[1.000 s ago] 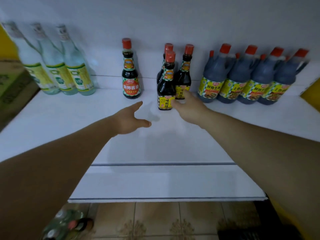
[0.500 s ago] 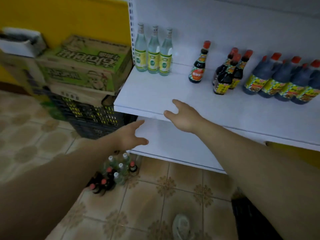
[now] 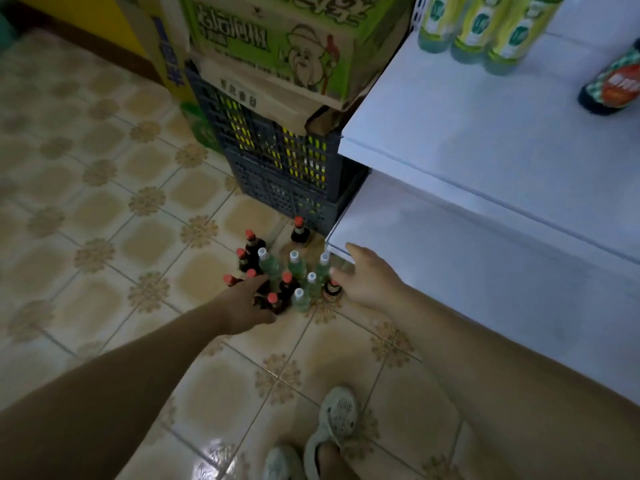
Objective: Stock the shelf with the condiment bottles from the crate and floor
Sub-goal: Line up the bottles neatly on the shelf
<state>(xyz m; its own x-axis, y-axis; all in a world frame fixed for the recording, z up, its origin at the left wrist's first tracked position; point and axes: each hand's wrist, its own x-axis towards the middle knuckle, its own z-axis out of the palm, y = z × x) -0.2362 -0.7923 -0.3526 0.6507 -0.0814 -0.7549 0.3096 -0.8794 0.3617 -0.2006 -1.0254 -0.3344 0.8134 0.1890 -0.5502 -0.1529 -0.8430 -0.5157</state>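
The fingers (image 3: 257, 284) of the left hand (image 3: 246, 306) stretch out nearly straight with the thumb held apart, gripping nothing. They lie over the near side of a cluster of condiment bottles standing on the tiled floor (image 3: 104, 209). Whether they touch a cap cannot be told. The red-capped dark bottles (image 3: 255, 245) fill the cluster's left side. Behind the cluster stands a dark plastic crate (image 3: 277, 174), with a green printed cardboard box (image 3: 263, 32) on top of it. The white-capped clear bottles (image 3: 297, 270) stand upright on the cluster's right side. Just beside them the right hand (image 3: 370, 284) hovers with its fingers (image 3: 355, 252) spread and loose, holding nothing, at the corner of the lower shelf board. The white shelf (image 3: 485, 140) above carries three clear yellow-labelled bottles (image 3: 478, 29) and one dark red-labelled bottle (image 3: 611, 90), well apart from them.
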